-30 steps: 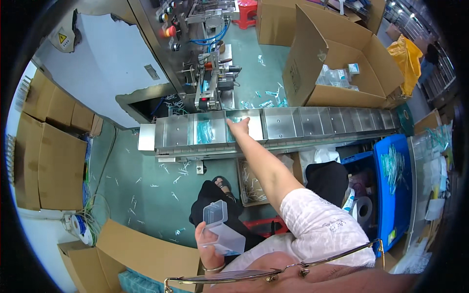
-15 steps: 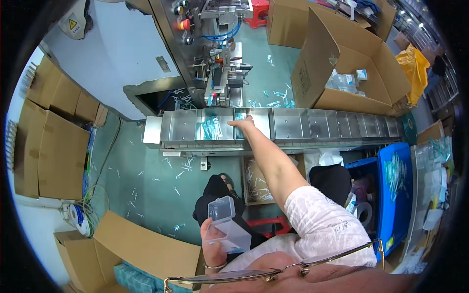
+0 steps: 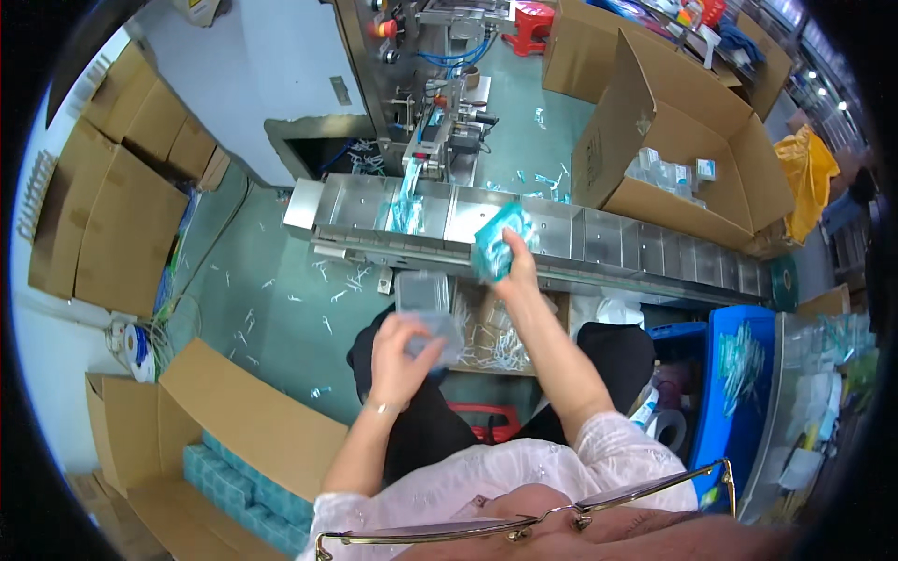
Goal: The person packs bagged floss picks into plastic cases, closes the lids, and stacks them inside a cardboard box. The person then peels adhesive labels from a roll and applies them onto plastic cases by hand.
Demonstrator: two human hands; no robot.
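Teal packets (image 3: pixel 502 245) now lifted off the conveyor tray (image 3: pixel 599 245) in my right hand (image 3: pixel 516 271), left hand (image 3: pixel 400 351) gripping the clear box (image 3: pixel 426 301) raised closer.

Clear plastic box (image 3: pixel 426 304), glossy teal packets (image 3: pixel 500 241), metal trays (image 3: pixel 561 229)

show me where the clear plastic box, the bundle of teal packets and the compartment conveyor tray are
clear plastic box (image 3: pixel 426 304), head view, on its see-through side wall.
bundle of teal packets (image 3: pixel 498 245), head view, middle of the bundle.
compartment conveyor tray (image 3: pixel 613 245), head view, a bare metal compartment.
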